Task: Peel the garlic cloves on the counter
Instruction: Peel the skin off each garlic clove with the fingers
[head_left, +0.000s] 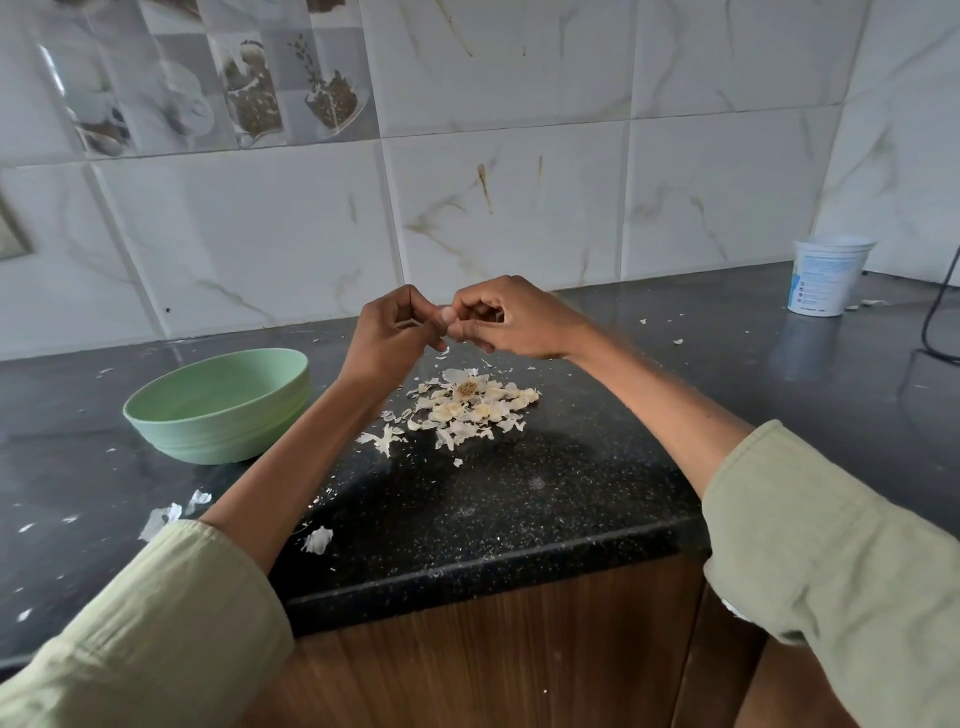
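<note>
While both hands meet above the desk (519, 499), the left hand (387, 332) and right hand (511, 319) pinch one garlic clove (448, 315) between curled fingertips; the garlic pile (470, 408) lies below near the desk's middle, right of a green bowl (218, 405).

Nothing can be read. The white tub (828, 275) at the back right of the counter (519, 499) carries blue printing and small icons on its side, but the lettering is too small and blurred to make out.
</note>
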